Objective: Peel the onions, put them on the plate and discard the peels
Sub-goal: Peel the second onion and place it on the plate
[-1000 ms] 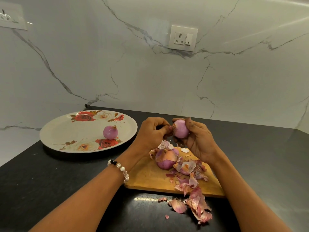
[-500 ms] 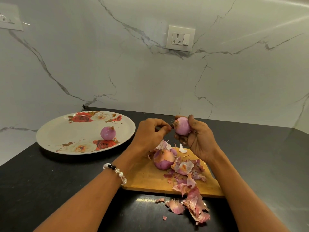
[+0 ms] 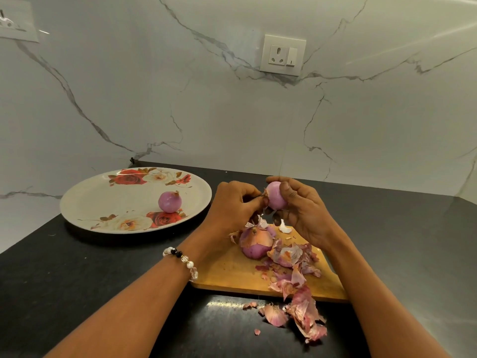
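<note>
My right hand [image 3: 303, 208] grips a small peeled pink onion [image 3: 275, 193] above the far end of the wooden cutting board [image 3: 227, 270]. My left hand [image 3: 235, 205] pinches the dry tip at the onion's left end. On the board below lies an onion [image 3: 255, 242] with brown skin still on its top. Loose pink peels [image 3: 299, 288] are heaped on the board and spill over its near edge onto the black counter. One peeled onion [image 3: 169, 202] sits on the flowered white plate [image 3: 103, 202] at the left.
The black counter [image 3: 64, 275] runs to a marble wall behind. A white wall socket [image 3: 282, 55] is set above the hands, and part of another socket [image 3: 15, 24] shows at the top left. A beaded bracelet [image 3: 182, 260] is on my left wrist.
My left hand, which had drawn slightly away from the onion, has come back and pinches its tip again. The right hand still holds the onion at about the same place.
</note>
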